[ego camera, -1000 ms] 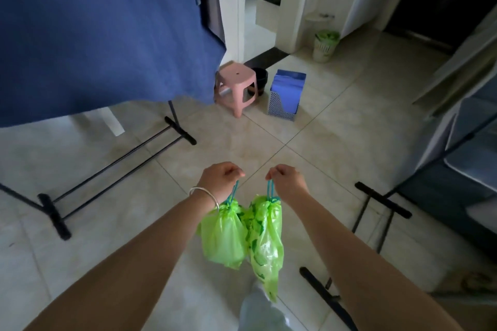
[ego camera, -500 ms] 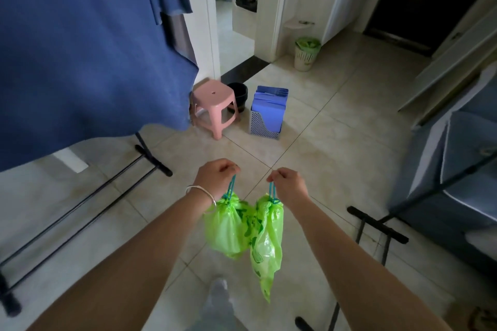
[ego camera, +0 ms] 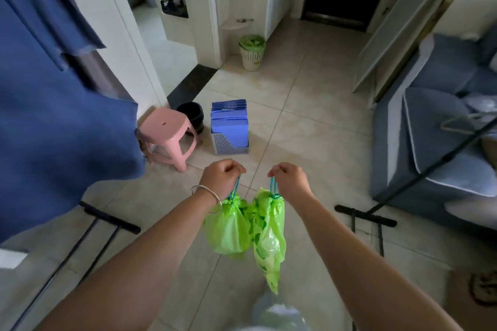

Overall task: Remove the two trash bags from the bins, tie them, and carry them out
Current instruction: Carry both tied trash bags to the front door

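Over a pale tiled floor, each hand's grip is clenched on a blue drawstring: left hand holding the rounder green trash bag, right hand the longer green trash bag. Both bags hang limp and look light, thin and tearable, so the cinched drawstring loops seem the safest hold.

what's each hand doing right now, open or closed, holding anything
Left hand: closed, holding the rounder green trash bag by its blue drawstring.
Right hand: closed, holding the longer green trash bag by its blue drawstring.
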